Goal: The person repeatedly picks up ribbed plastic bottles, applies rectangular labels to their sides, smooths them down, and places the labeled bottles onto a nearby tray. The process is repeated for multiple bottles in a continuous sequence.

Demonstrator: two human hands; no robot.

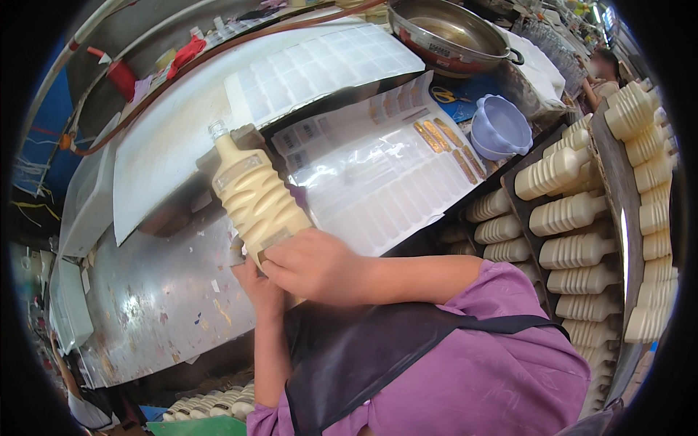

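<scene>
A cream-coloured bottle [259,196] with a ribbed body and a clear threaded neck lies tilted before me, its neck pointing to the upper left. My right hand [313,267] presses its fingertips against the bottle's lower end, beside a translucent label patch. Under that same end, my left hand [259,289] supports the bottle, its fingers partly hidden behind it. Just to the right lies a sheet of decals [376,174] with gold strips and pale label shapes. Another decal sheet [327,65] rests behind it on a white board [163,141].
A large metal pan [450,38], a lilac plastic bowl [500,128] and yellow-handled scissors [444,95] stand or lie at the back right. Racks of cream bottles [572,215] fill the right side. A scuffed metal table [163,305] is at left. Other people are at the far edges.
</scene>
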